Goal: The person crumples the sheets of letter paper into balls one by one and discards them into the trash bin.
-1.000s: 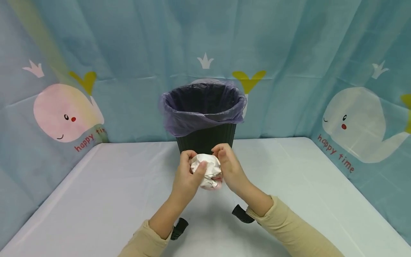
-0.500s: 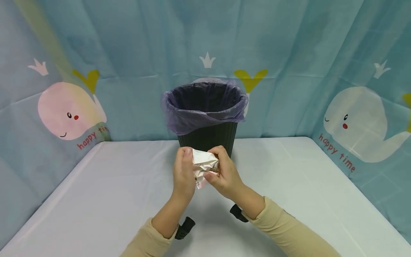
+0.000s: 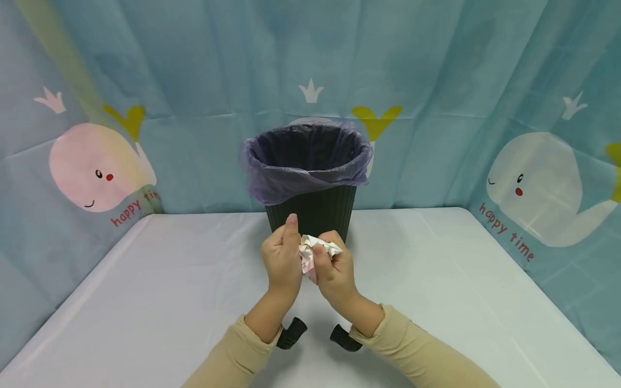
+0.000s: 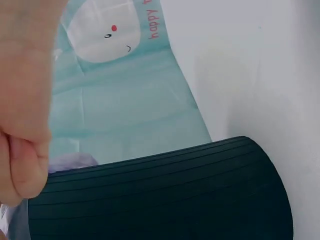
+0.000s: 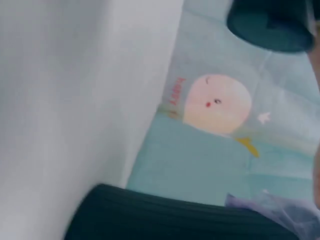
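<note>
Between both hands, in front of the bin in the head view, is a crumpled sheet of white paper (image 3: 308, 253) with some pink on it. My left hand (image 3: 283, 264) grips its left side with curled fingers, the thumb pointing up. The right hand (image 3: 337, 272) pinches the other side, its thumb lying over the paper. Curled fingers of the left hand (image 4: 25, 160) fill the left edge of the left wrist view. Only slivers of a hand show at the right edge of the right wrist view. The fingers hide much of the paper.
A dark ribbed trash bin (image 3: 310, 211) stands at the back of the white table (image 3: 170, 302), with a purple bag (image 3: 291, 186) folded over its rim. Black wrist devices (image 3: 292, 333) hang under the sleeves. A blue whale-print curtain (image 3: 204, 64) surrounds the table.
The paper has been squeezed from a larger wad into a smaller, twisted one. The right hand has moved left and lower and now grips it; the wrists have come closer together.
</note>
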`<action>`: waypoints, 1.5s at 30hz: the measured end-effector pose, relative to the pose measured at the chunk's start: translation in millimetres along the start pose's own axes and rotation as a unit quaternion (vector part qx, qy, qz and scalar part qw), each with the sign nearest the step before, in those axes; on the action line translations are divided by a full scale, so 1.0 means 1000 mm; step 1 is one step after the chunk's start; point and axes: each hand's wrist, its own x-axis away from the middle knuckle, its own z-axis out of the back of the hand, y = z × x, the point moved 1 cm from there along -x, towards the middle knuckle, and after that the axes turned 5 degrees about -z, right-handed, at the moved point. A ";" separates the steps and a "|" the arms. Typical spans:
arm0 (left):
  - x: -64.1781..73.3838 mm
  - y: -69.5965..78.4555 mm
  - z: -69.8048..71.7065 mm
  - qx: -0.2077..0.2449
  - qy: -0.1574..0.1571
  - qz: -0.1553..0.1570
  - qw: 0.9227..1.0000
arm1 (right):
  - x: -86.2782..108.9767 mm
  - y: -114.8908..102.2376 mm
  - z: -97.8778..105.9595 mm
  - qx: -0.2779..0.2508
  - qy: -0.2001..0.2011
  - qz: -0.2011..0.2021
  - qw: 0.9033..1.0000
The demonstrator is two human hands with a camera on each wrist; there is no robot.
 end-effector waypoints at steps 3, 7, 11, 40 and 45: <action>-0.001 -0.002 0.000 0.000 -0.014 0.013 1.000 | 0.002 0.001 -0.002 0.006 0.035 -0.019 0.999; 0.001 -0.003 0.002 -0.030 -0.050 0.024 0.998 | 0.001 -0.002 0.006 0.040 0.034 -0.079 0.995; -0.001 0.004 0.009 -0.148 -0.153 0.078 0.974 | -0.010 -0.010 0.023 0.132 0.020 -0.119 0.984; -0.015 0.024 0.048 -0.008 -0.313 0.240 0.919 | -0.016 -0.031 0.065 0.171 -0.258 -0.089 0.947; -0.010 0.027 0.047 -0.025 -0.311 0.210 0.927 | -0.012 -0.028 0.065 0.170 -0.264 -0.054 0.948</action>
